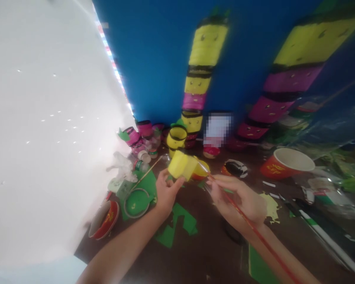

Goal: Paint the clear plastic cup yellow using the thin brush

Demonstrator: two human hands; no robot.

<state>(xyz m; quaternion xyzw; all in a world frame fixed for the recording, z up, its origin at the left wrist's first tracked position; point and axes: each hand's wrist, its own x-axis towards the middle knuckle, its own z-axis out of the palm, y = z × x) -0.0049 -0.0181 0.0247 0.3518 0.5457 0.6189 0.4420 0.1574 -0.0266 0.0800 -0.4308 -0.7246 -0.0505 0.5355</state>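
Observation:
Fingers of my left hand are closed on a small yellow cup-like piece, held up above the table with its side toward me. In my right hand is a long red-handled paintbrush, gripped like a pen. Its tip reaches the right edge of the yellow piece; whether it touches cannot be made out. Just behind stands a red bowl of yellow paint, partly hidden by the yellow piece. Another bowl, with black paint, sits to the right of it.
Green paper scraps and a tape ring lie on the dark table. A red paper bowl is tipped at left, a red bucket stands at right. Stacked painted cups rise against the blue wall.

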